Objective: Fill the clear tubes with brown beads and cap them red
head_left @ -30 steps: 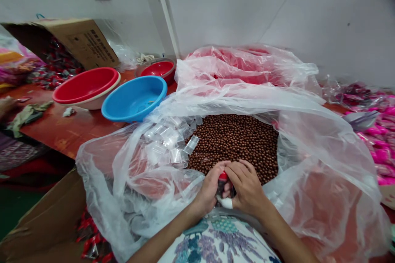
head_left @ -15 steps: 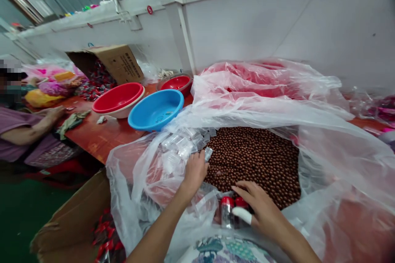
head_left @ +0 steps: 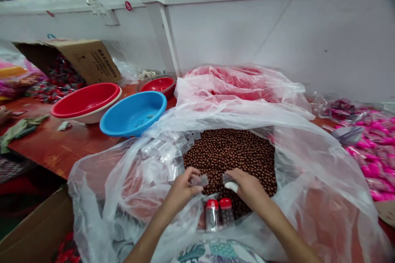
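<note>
Pinched in left hand [head_left: 180, 191] fingertips: one small clear tube [head_left: 200, 180], lower centre of frame. Right hand [head_left: 247, 185], fingers curled onto brown beads [head_left: 231, 152] in plastic bag [head_left: 308, 164], grips another clear piece. Two red-capped vials [head_left: 219, 213] stand just below, between both hands.

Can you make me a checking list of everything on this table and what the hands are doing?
Surface: red-brown table, mostly covered.
Job's things: brown balls heaped in a clear plastic bag; small clear tubes piled at the heap's left; two red-capped tubes standing nearest the person.
Clutter: blue basin, red basin, red bowl, cardboard box, pink packets.
Grippers: left hand pinches a clear tube; right hand pinches something small and clear, one fingertip wrapped white.
Cables: nothing seen.
Surroundings: white wall behind.
</note>
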The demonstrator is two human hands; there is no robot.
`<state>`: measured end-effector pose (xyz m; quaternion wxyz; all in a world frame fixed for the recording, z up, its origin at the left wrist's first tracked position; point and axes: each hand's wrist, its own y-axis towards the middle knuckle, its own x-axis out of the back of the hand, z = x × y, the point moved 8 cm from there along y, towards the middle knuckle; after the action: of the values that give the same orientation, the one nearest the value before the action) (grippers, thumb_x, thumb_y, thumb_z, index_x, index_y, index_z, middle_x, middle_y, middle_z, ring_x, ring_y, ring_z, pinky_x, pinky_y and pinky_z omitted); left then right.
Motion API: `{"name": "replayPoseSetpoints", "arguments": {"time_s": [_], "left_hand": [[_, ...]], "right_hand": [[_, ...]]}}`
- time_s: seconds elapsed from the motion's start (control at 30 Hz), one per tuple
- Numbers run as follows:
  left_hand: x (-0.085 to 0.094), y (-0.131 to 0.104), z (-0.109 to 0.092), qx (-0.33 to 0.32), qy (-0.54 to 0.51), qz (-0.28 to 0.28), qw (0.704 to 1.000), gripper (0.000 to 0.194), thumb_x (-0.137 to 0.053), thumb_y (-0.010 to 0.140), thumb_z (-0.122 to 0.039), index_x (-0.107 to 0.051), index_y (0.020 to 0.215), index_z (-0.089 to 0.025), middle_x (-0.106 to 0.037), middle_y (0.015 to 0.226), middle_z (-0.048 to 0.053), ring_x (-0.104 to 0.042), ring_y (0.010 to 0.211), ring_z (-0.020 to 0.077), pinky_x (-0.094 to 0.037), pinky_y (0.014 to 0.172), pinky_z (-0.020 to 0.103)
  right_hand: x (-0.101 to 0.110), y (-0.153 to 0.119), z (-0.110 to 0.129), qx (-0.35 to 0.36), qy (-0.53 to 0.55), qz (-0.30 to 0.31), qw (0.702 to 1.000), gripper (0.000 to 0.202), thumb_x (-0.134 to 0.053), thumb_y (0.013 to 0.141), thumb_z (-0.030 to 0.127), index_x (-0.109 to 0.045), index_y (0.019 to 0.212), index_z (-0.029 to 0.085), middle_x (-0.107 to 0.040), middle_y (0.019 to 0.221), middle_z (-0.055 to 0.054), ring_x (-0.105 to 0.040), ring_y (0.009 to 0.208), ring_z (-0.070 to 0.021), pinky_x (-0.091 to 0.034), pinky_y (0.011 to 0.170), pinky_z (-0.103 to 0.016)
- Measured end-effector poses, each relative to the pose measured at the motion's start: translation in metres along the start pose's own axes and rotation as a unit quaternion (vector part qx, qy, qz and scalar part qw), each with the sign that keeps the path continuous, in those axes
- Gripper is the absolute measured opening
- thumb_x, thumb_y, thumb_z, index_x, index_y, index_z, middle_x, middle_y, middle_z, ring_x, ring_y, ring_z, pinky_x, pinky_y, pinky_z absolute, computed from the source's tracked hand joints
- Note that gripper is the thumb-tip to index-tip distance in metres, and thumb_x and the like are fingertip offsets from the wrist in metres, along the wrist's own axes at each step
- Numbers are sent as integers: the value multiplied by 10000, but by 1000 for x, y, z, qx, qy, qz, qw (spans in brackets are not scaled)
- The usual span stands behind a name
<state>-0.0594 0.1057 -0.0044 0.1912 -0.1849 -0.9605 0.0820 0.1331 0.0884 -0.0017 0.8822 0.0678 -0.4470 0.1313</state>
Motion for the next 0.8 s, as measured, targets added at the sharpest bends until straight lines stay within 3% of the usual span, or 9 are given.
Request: {"name": "replayPoseSetpoints", "arguments": {"time_s": [0.1,0.2,0.3,0.4,0.47,0.6,0.7,0.8], "left_hand": [[8,-1,7,12,-47,4,999,236,-622,697,-281,-567,899,-172,-586,876,29,-548,741,156,-429,648,241],[-3,3,8,17,-97,37,994,315,-603,717,-329,-551,995,-192,-566,935,43,-537,754,158,-439,611,240],[-5,12,8,11,-108,2,994,358,-641,674,-303,-524,998,-205,-558,810,4,-527,721,148,-432,622,236],[-1,22,9,4,-79,-11,997,296,-647,665,-330,-545,909,-197,-556,736,-12,-532,705,153,-427,651,247],[1,28,8,-1,-34,9,999,324,-603,705,-376,-572,975,-200,-581,773,3,-545,741,170,-428,685,264],[-1,46,7,-12,62,15,998,454,-544,742,-370,-515,1165,-208,-597,836,10,-556,720,168,-426,691,270],[-11,64,5,-36,126,21,991,349,-549,719,-305,-574,1049,-193,-603,805,9,-557,686,168,-422,677,268],[-21,79,-4,-82,189,18,978,242,-552,705,-242,-651,922,-208,-617,869,34,-565,847,198,-401,797,291]], "right_hand": [[11,8,-13,-55,31,-27,998,314,-557,778,227,-613,1086,250,-656,1034,-57,-610,930,-219,-462,853,-351],[21,22,0,2,118,-102,988,458,-482,808,181,-472,1262,238,-551,1226,-74,-535,1093,-189,-426,932,-335],[35,33,-7,15,74,-180,981,529,-412,788,104,-412,1300,238,-475,1299,-62,-441,1195,-158,-379,994,-328],[61,30,-48,-44,3,-245,969,510,-364,702,15,-554,1137,201,-578,1129,-73,-508,1103,-173,-392,980,-353],[85,18,-84,-90,-21,-277,956,536,-345,639,-16,-587,1080,169,-602,1060,-99,-531,1064,-208,-393,966,-405],[131,-11,-142,-176,-48,-330,926,604,-332,607,-13,-543,1148,153,-601,1050,-128,-572,1009,-249,-445,876,-425],[146,-21,-160,-209,-57,-349,912,565,-334,630,5,-546,1135,143,-622,981,-143,-612,915,-255,-470,805,-397],[142,-14,-160,-188,-49,-336,922,511,-350,646,32,-569,1095,141,-645,955,-128,-615,905,-244,-467,812,-381]]}}
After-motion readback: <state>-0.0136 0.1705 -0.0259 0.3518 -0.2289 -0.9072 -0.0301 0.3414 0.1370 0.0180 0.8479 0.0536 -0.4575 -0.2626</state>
